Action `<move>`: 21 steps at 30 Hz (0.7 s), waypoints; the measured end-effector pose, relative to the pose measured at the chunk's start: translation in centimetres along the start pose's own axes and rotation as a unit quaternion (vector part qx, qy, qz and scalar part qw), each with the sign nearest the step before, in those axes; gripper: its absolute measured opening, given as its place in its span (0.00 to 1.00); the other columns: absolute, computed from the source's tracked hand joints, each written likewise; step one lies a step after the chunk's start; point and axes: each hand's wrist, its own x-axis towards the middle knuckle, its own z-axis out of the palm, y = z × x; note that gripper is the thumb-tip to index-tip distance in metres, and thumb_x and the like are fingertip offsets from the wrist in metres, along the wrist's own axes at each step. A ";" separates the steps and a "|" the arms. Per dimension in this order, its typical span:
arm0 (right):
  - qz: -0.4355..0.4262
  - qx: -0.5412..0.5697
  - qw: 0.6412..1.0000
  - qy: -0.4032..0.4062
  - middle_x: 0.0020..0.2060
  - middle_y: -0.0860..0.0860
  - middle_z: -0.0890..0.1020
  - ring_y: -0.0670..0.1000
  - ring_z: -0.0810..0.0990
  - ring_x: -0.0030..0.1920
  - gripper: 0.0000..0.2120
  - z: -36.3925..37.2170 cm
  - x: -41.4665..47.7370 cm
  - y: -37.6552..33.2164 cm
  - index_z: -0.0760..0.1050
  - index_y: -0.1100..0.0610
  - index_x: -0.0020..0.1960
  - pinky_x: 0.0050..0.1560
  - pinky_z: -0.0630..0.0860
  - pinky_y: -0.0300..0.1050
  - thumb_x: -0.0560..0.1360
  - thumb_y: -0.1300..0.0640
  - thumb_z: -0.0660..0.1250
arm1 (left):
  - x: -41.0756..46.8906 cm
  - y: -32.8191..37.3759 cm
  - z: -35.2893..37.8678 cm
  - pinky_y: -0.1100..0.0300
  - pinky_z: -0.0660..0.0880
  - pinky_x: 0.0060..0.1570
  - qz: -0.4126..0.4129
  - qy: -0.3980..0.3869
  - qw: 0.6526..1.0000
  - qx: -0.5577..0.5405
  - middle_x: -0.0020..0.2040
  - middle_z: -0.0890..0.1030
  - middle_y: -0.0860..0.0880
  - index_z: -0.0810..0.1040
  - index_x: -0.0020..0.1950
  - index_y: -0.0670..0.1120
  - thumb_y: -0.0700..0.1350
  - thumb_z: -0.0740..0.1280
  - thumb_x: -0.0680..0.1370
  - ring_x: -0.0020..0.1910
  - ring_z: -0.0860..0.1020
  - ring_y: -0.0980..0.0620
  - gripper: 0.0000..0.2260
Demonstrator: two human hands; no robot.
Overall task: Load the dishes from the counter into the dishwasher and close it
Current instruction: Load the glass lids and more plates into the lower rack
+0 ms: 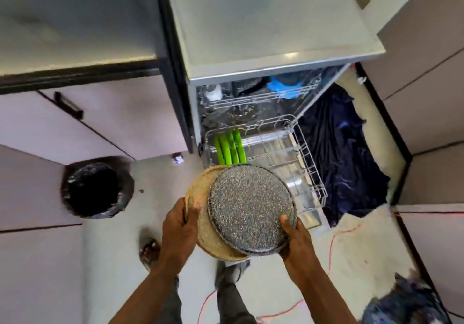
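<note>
Above the pulled-out dishwasher rack, each hand grips a plate.

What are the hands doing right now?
Left hand: closed on the tan plate.
Right hand: closed on the speckled grey plate.

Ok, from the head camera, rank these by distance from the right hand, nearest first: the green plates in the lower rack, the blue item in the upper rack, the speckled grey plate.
From the right hand:
1. Speckled grey plate: held in that hand, in front of the tan plate.
2. Green plates: standing at the left of the lower rack, beyond the held plates.
3. Blue item: in the upper rack, deepest inside the dishwasher.
</note>
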 end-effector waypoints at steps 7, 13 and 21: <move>0.026 0.121 0.988 0.090 0.67 0.60 0.79 0.63 0.78 0.65 0.21 -6.2 5.4 -2.2 0.70 0.58 0.74 0.52 0.82 0.57 0.81 0.64 0.63 | 1.2 -0.2 8.1 0.51 0.76 0.39 -0.048 -0.023 0.993 0.109 0.43 0.80 0.52 0.73 0.50 0.52 0.48 0.71 0.80 0.42 0.80 0.48 0.07; -0.026 0.128 0.967 0.218 0.64 0.61 0.78 0.56 0.82 0.52 0.22 -7.1 10.1 -3.0 0.70 0.59 0.72 0.41 0.83 0.50 0.79 0.68 0.66 | 6.6 0.1 12.9 0.58 0.78 0.34 -0.040 -0.058 0.988 0.136 0.47 0.78 0.55 0.67 0.57 0.51 0.42 0.72 0.78 0.45 0.80 0.50 0.15; -0.101 -0.224 0.942 0.227 0.71 0.61 0.72 0.62 0.74 0.66 0.31 -6.6 21.2 -0.2 0.61 0.53 0.80 0.67 0.74 0.61 0.80 0.65 0.65 | 20.8 -1.3 22.4 0.40 0.81 0.53 0.068 -0.043 0.961 0.265 0.57 0.82 0.30 0.48 0.83 0.40 0.36 0.64 0.81 0.52 0.82 0.31 0.35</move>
